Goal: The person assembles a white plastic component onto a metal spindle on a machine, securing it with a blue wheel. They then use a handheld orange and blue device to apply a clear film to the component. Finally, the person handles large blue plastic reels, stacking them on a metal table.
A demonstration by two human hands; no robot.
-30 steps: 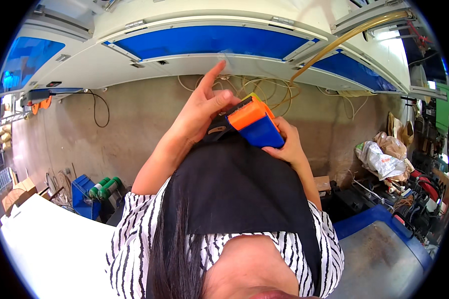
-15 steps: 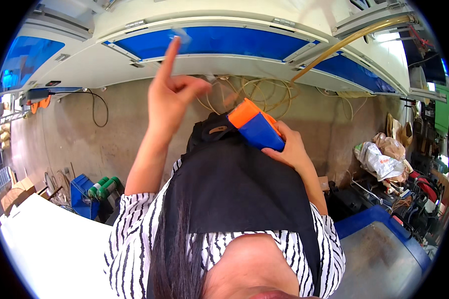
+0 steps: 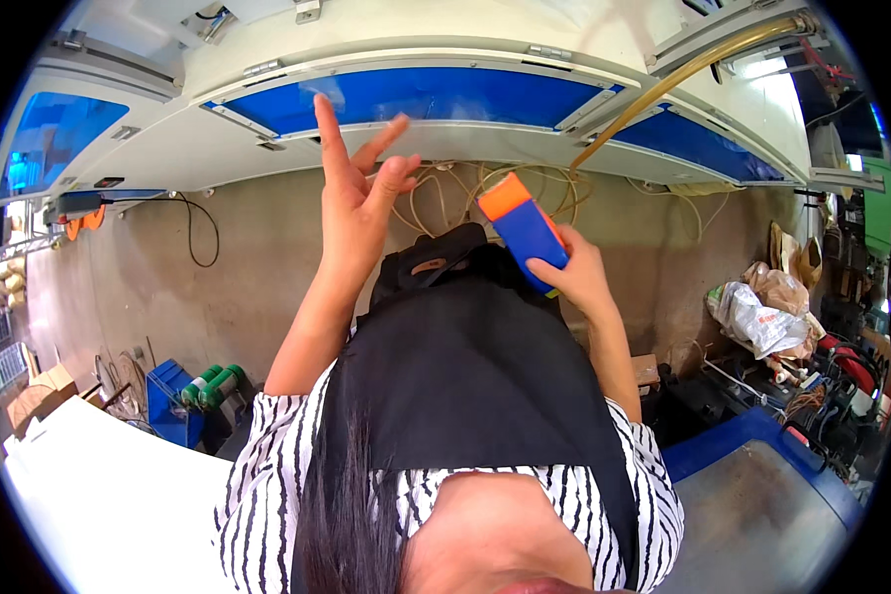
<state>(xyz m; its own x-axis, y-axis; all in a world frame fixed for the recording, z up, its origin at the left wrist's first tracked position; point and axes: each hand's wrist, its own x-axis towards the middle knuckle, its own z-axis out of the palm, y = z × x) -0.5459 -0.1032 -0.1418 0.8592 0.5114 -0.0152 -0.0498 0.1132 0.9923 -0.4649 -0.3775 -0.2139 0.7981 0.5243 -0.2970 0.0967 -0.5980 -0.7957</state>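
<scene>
Two hands [image 3: 361,203], one blue-orange tool [image 3: 523,230]

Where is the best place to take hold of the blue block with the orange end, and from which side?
Grip the blue block on its long blue flanks, below the orange end, coming from its lower right, where the right hand holds it now. It tilts up and leftward, so that end is nearest the wrist. The left hand is raised open, apart from it.

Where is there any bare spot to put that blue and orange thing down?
Bare patches: the white surface at lower left, bordered by the blue crate, and the grey surface at lower right inside its blue edge. Crowded: the bags and tools at right. The right hand holds the blue and orange tool; the left hand is raised, empty.
</scene>
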